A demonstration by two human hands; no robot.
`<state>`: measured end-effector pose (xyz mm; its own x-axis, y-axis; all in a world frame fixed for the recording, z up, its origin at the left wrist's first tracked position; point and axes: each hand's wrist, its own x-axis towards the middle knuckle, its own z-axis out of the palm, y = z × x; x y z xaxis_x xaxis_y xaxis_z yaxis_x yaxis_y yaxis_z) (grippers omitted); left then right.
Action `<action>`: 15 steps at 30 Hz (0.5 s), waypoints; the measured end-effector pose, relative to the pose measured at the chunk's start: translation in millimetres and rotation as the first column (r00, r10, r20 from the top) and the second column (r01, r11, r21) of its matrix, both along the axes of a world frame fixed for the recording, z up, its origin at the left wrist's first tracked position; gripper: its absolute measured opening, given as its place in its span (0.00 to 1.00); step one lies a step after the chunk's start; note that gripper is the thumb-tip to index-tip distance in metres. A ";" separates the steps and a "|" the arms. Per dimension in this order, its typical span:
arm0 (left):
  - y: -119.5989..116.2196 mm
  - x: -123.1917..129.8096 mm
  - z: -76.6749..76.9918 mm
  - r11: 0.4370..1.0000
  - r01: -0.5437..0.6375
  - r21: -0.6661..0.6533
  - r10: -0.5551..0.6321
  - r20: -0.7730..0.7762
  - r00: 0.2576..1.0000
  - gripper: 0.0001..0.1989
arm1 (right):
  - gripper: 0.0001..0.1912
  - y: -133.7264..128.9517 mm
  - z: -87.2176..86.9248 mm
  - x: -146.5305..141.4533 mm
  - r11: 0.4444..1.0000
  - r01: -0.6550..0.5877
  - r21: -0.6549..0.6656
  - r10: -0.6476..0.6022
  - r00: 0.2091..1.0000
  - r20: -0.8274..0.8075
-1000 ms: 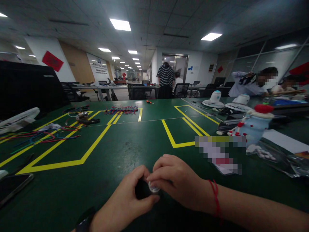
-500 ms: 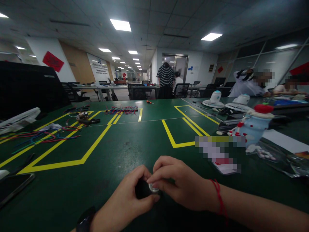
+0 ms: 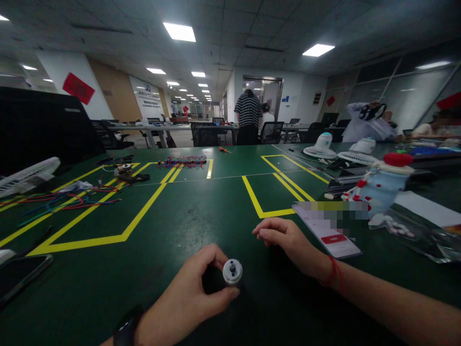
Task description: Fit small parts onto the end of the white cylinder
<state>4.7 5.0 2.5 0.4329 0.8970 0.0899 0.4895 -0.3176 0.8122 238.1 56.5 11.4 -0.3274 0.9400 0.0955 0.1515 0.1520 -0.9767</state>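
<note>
My left hand (image 3: 190, 293) is closed around a small silver cylindrical motor (image 3: 232, 272), with thumb and forefinger on its sides. The motor stands upright, its short shaft and round end face turned up; its lower body is mostly hidden. To the right and farther forward, my right hand (image 3: 284, 240) is raised apart from the motor. Its fingers are curled, the thumb close against the forefinger; anything held between them is hidden.
A phone-like slab (image 3: 327, 230) lies beside my right wrist, near a blue bottle (image 3: 385, 187). Wires (image 3: 72, 202) and a dark phone (image 3: 25, 278) are left. Farther off are a bundle of wired parts (image 3: 183, 162), an orange screwdriver (image 3: 224, 150) and white fans (image 3: 320, 146).
My right hand has come off the motor's top and moved right and forward, uncovering the shaft and end face. My left hand stays in place, holding the motor.
</note>
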 end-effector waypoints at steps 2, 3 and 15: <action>0.7 0.4 0.0 1.000 0.000 0.001 0.000 -0.002 1.000 0.09 | 0.09 5.5 -7.0 5.4 0.994 0.099 -0.055 -0.099 0.995 -0.005; 1.1 0.4 -0.2 1.000 -0.002 0.004 0.002 -0.005 1.000 0.09 | 0.10 7.2 -9.6 6.4 0.990 0.122 -0.070 -0.123 0.992 -0.012; 0.9 -0.3 -1.7 1.000 -0.004 -0.003 0.004 -0.001 1.000 0.09 | 0.07 -4.3 -10.5 -2.3 0.941 -0.207 0.266 0.083 0.907 0.414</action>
